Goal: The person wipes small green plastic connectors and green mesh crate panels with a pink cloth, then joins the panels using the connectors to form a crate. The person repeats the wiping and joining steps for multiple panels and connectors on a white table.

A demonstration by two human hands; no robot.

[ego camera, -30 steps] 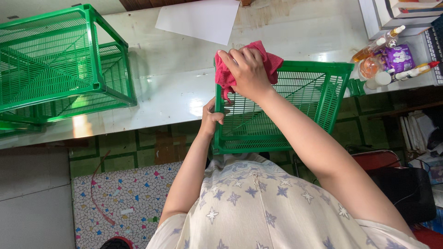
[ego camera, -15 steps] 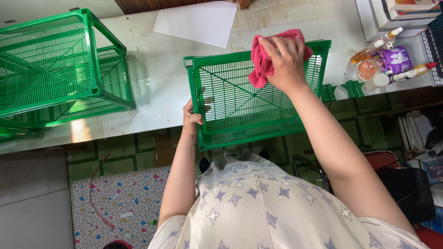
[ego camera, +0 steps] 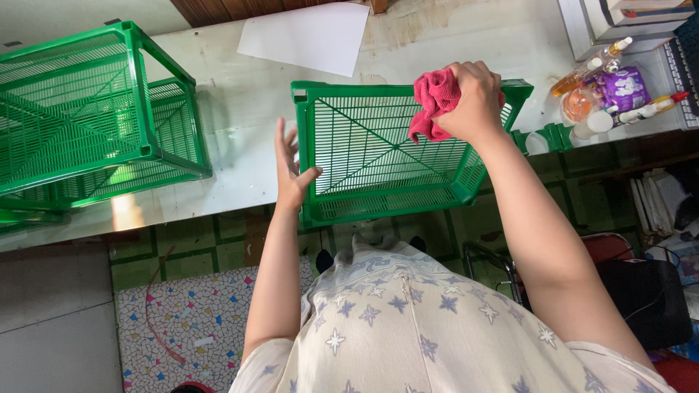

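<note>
A green mesh plastic tray [ego camera: 378, 156] lies flat on the white countertop [ego camera: 240, 138], overhanging its near edge. My right hand [ego camera: 473, 102] is closed around a red cloth [ego camera: 433, 102] and presses it on the tray's far right corner. My left hand [ego camera: 291, 171] is at the tray's left side with the fingers spread upward. Only its thumb touches the tray's left rim.
A stack of green mesh crates [ego camera: 80, 124] stands at the left of the counter. A white sheet of paper [ego camera: 309, 36] lies at the back. Bottles and a purple packet [ego camera: 611, 91] crowd the right end. Below are green floor tiles, a patterned mat [ego camera: 189, 320] and a chair.
The tray has gone from tilted up to lying flat. My right hand carried the cloth rightward to the far corner. My left hand let go of the rim and spread its fingers.
</note>
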